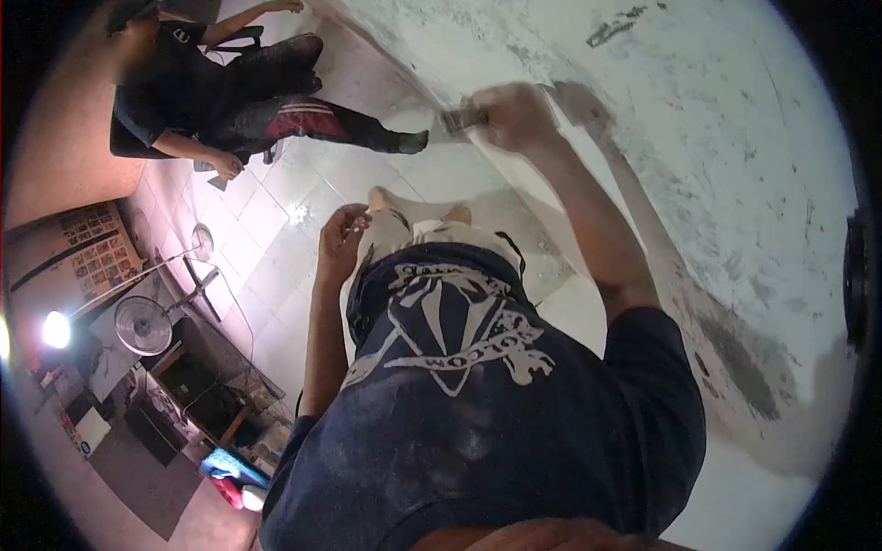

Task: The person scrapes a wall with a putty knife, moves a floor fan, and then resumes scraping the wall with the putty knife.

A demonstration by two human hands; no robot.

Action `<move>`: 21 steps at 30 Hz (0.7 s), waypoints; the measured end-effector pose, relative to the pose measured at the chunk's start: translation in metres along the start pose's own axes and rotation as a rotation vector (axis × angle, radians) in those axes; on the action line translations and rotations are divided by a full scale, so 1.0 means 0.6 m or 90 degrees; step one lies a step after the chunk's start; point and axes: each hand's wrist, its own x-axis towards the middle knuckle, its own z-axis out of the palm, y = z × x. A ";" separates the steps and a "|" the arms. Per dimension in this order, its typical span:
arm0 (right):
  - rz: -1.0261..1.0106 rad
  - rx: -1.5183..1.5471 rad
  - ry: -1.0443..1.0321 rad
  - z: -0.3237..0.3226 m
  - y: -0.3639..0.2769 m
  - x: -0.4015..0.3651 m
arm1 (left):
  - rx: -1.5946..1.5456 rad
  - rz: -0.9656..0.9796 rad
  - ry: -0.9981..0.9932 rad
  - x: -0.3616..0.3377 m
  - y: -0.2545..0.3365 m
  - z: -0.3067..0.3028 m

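Note:
My right hand (511, 116) is raised against the pale wall (698, 156), its fingers wrapped round a grey scraper-like tool (467, 119). The tool is blurred, and my hand covers part of it, so its exact kind is hard to make out. A shadow of the hand and forearm falls on the wall beside them. My left hand (344, 241) hangs in front of my body above the tiled floor, fingers loosely bent and apart, holding nothing. White marks show on its fingertips. Grey patches and dark scuffs spread over the wall.
Another person (211, 92) in dark clothes sits at upper left, one leg stretched towards the wall, a small flat tool (218, 182) by their lowered hand. A fan (143, 325), a lit lamp (56, 329) and a wooden-framed box (197, 381) stand at left on the tiled floor (262, 207).

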 end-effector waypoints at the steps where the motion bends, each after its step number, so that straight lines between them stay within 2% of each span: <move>1: -0.037 0.016 0.038 0.013 0.008 0.014 | 0.013 0.005 -0.007 0.012 -0.011 -0.002; 3: -0.091 -0.017 0.024 0.017 -0.040 0.006 | 0.035 0.021 -0.009 0.012 0.009 -0.002; 5: -0.137 -0.030 -0.009 0.027 -0.043 0.001 | 0.042 0.021 0.003 0.015 -0.003 -0.005; 8: 0.005 -0.005 0.000 0.018 0.000 -0.015 | 0.057 0.036 -0.005 0.003 0.000 0.003; 9: -0.082 -0.160 0.000 0.023 -0.008 -0.021 | 0.057 0.036 0.001 0.004 -0.005 0.009; 10: -0.092 -0.019 0.040 0.023 -0.015 -0.026 | 0.064 0.029 0.007 0.004 -0.010 0.006; 12: -0.104 -0.037 0.003 -0.020 -0.061 -0.027 | 0.050 0.040 0.003 0.004 -0.009 0.005; 15: -0.020 0.011 0.025 0.000 0.011 -0.015 | 0.042 0.031 -0.009 0.001 0.000 0.014; 16: -0.137 -0.005 0.091 0.026 0.009 -0.010 | 0.072 0.046 -0.014 0.005 -0.015 0.006; 18: -0.112 -0.070 0.015 0.001 -0.030 -0.007 | 0.043 0.023 -0.002 0.007 -0.001 0.008; 19: -0.167 0.026 0.114 -0.003 -0.029 -0.001 | 0.045 0.020 0.000 0.010 -0.002 0.000; 21: -0.011 0.014 0.024 0.008 0.003 -0.002 | 0.050 0.039 0.002 0.007 -0.007 -0.008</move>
